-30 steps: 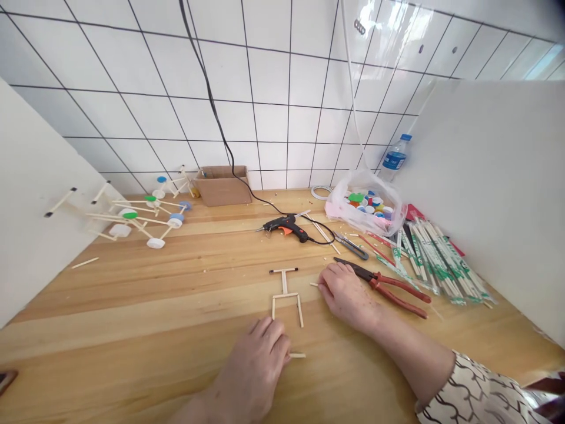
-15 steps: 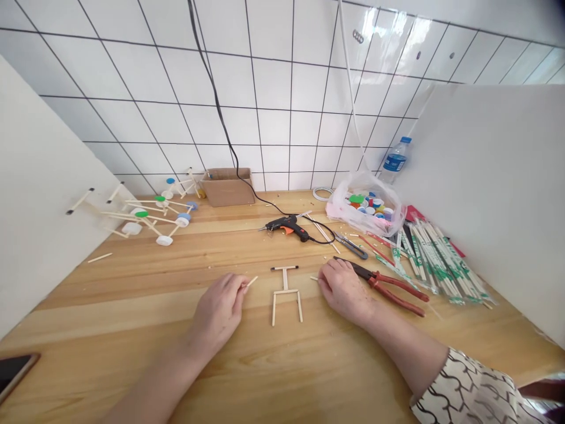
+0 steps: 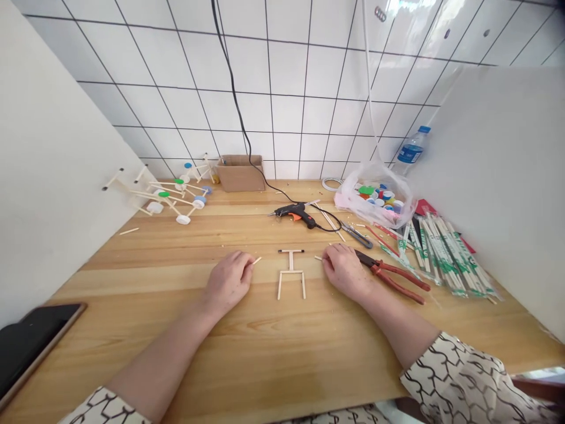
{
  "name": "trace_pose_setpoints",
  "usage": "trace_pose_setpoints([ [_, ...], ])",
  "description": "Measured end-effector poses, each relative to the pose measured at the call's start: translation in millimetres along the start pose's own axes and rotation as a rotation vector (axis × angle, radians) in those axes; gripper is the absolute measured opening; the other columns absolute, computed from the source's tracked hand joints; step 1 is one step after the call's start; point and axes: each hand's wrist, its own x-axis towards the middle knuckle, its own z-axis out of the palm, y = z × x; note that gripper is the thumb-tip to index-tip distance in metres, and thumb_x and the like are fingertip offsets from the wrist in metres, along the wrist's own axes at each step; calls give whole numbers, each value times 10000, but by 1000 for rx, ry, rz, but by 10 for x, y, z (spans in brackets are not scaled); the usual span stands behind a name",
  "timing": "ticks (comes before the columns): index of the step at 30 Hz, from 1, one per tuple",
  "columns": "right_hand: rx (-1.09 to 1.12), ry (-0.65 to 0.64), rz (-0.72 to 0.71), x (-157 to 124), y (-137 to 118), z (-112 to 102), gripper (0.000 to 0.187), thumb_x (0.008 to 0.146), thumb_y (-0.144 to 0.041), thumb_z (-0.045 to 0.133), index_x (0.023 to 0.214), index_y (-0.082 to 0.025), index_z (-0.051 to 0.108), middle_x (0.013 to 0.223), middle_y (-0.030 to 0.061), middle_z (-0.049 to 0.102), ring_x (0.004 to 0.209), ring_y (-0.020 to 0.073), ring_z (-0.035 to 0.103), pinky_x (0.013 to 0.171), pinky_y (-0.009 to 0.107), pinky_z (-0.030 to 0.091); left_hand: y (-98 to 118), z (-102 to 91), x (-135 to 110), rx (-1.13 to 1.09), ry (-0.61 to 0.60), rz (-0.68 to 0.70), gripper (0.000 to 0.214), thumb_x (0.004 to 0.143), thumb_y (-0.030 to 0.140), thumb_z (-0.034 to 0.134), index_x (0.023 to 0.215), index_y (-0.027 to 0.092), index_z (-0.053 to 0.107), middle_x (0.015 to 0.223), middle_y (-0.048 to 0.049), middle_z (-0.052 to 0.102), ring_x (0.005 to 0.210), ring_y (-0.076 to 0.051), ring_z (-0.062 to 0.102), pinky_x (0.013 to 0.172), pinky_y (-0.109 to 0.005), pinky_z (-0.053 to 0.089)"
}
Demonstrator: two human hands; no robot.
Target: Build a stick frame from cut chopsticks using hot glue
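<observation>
Shift since earlier frame: view tipped down a bit, so wooden bench sits higher in shot, with more of black phone and left sleeve showing.

Left hand: closed, resting on bench, pinching short wooden stick at fingertips, stick angled up-right.

Right hand: loosely curled, resting on bench, thin stick poking out past fingertips; can't tell if gripped.

Stick frame: flat on bench between hands, touching neither. T-shape at far end, crossbar below, 2 legs running toward person.

Beside right hand: red-handled pliers, dark jaws just by fingers.

Further right: small scissors, chopsticks in paper sleeves, plastic bag of bottle caps, water bottle.

Far side of bench: glue gun, orange trigger, cord trailing back; cardboard box against tile wall.

Far left: stick models with bottle-cap wheels, some propped against white panel.
</observation>
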Motion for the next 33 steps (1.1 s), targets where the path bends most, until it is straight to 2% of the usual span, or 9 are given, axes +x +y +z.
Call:
trace_pose_setpoints([
  [5, 16, 3, 18, -1, 7, 9, 144, 852, -113, 454, 839, -133, 596, 887, 113, 639, 872, 217, 549, 779, 313, 360, -48, 41, 6, 8, -12, -6, 173, 860, 200, 385, 834, 195, 556, 835, -51, 628, 825, -219, 600, 710, -316, 461],
  [10, 34, 16, 33, -27, -41, -70, 133, 847, -111, 475, 851, -133, 606, 896, 105, 641, 889, 213, 554, 789, 309, 366, -63, 30, 13, 11, 0, 11, 171, 861, 210, 380, 829, 209, 548, 835, -42, 630, 823, -213, 605, 711, -312, 461],
  [14, 53, 9, 39, -46, -68, -198, 112, 820, -96, 518, 860, -145, 610, 913, 89, 653, 895, 205, 568, 776, 301, 382, -69, 20, 14, 2, 17, 18, 174, 863, 237, 377, 815, 213, 542, 807, -37, 631, 789, -214, 613, 681, -311, 466],
  [18, 48, -11, 75, -31, 1, -411, 133, 808, -80, 524, 805, -171, 621, 862, 59, 673, 864, 190, 592, 772, 286, 399, -72, 20, 6, -27, 34, 29, 181, 870, 277, 393, 828, 208, 555, 831, -47, 650, 800, -224, 625, 677, -319, 478],
  [25, -60, -82, 345, 30, 462, -754, 143, 820, -145, 526, 782, -176, 660, 792, 68, 691, 749, 192, 621, 635, 252, 398, -39, 24, -19, -61, 94, 93, 195, 884, 303, 403, 840, 218, 573, 815, -36, 664, 756, -209, 642, 640, -294, 488],
  [30, -172, -167, 576, 54, 889, -820, 205, 807, -131, 508, 748, -188, 696, 807, 93, 705, 784, 228, 635, 596, 259, 376, -16, 4, -41, -56, 112, 143, 188, 895, 292, 401, 860, 222, 572, 828, -32, 662, 763, -209, 641, 675, -304, 488],
  [33, -226, -185, 698, -1, 1121, -830, 219, 814, -151, 499, 789, -182, 715, 867, 125, 707, 824, 257, 639, 589, 273, 379, -11, -1, -46, -46, 132, 162, 179, 900, 286, 398, 876, 222, 564, 838, -33, 660, 771, -215, 639, 689, -313, 486],
])
